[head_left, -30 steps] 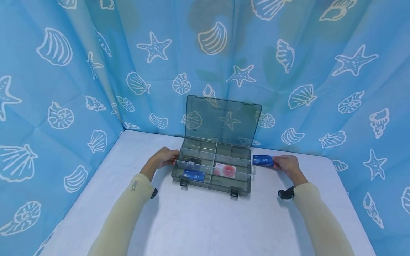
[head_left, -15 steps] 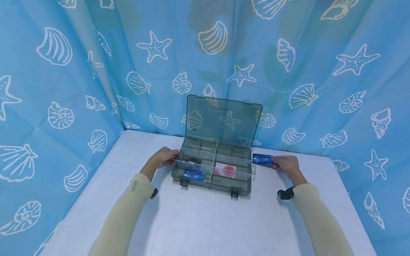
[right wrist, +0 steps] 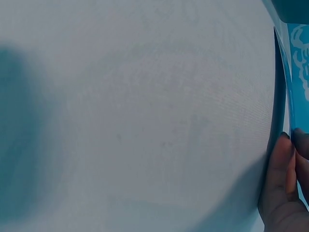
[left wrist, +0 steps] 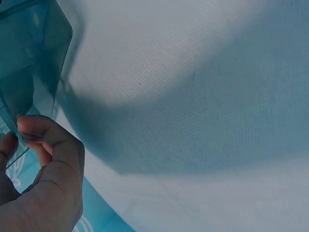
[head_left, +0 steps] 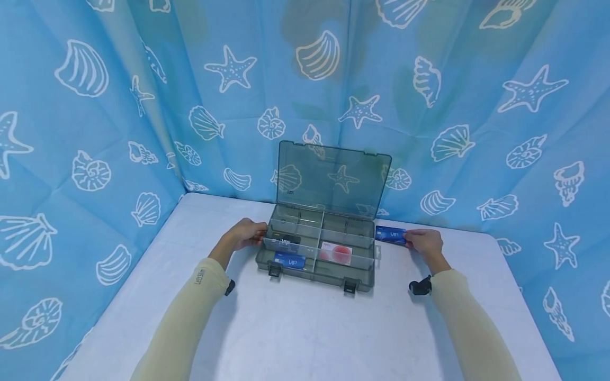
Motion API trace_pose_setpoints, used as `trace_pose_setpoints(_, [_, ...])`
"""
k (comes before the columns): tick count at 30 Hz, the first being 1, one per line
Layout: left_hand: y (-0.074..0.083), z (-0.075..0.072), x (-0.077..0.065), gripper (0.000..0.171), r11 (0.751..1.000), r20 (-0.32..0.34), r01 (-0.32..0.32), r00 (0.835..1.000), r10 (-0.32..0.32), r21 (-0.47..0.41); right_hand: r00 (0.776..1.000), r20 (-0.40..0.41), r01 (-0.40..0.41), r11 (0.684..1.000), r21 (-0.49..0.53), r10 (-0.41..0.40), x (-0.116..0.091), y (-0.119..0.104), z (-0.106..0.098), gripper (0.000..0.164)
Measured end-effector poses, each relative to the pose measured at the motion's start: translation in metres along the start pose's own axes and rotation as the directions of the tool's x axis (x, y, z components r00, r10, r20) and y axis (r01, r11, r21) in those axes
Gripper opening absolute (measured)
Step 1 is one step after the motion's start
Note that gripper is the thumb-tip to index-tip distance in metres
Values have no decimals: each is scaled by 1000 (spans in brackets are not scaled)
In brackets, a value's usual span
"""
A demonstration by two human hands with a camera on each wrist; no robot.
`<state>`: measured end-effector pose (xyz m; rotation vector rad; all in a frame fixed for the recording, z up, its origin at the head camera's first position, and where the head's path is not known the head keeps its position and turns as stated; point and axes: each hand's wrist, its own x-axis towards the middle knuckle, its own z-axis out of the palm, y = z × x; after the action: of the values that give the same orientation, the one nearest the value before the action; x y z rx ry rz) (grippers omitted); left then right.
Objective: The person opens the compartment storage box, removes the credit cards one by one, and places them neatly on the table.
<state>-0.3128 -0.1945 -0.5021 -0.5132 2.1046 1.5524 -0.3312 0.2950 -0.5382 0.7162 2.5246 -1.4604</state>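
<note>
A grey see-through divided storage box (head_left: 310, 279) lies with its lid (head_left: 333, 180) raised. My left hand (head_left: 247, 233) pinches the box's left wall; in the left wrist view the thumb and fingers (left wrist: 36, 126) meet at its edge. To the right of the box, my right hand (head_left: 425, 244) pinches the right end of a blue VIP card (head_left: 389, 234). In the right wrist view that card (right wrist: 280, 92) shows edge-on between thumb and fingers. Inside the box are a black VIP card (head_left: 286, 241), another blue VIP card (head_left: 289, 260) and a white-and-red card (head_left: 335, 253).
Clear dividers (head_left: 295, 246) separate the box's compartments. Two dark latches (head_left: 350, 286) stick out at its front. The box stands on a white-covered table (head_left: 305, 328), close to a blue shell-patterned curtain (head_left: 229, 132) behind and at both sides.
My right hand and wrist have shifted slightly, and the blue card in it is tilted a little differently. The left hand stays at the box's left wall.
</note>
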Motion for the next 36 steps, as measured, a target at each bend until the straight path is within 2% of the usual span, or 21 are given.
trace_pose_setpoints(21, [0, 0, -3, 32, 1000, 7, -12, 1000, 12, -10, 997, -67, 25, 998, -51, -28, -7, -5, 3, 38])
trace_pose_setpoints(27, [0, -1, -2, 33, 1000, 5, -3, 1000, 3, -10, 976, -162, 147, 989, -17, -148, -10, -14, -1, 38])
trace_pose_setpoints(29, [0, -2, -1, 33, 1000, 3, -1, 1000, 1, -10, 971, -126, 208, 978, 22, -203, -12, -22, -1, 38])
trace_pose_setpoints(31, [0, -2, -1, 33, 1000, 3, -1, 1000, 1, -11, 975, -59, 220, 973, 66, -216, -17, -34, 1, 40])
trace_pose_setpoints(33, [0, -1, -1, 33, 1000, 2, -5, 1000, 5, -12, 973, 49, 218, 970, 103, -224, -26, -47, 3, 42])
trace_pose_setpoints(36, [0, 0, -2, 31, 1000, 2, -5, 1000, 5, -18, 942, 236, 208, 968, 144, -238, -44, -65, 8, 46])
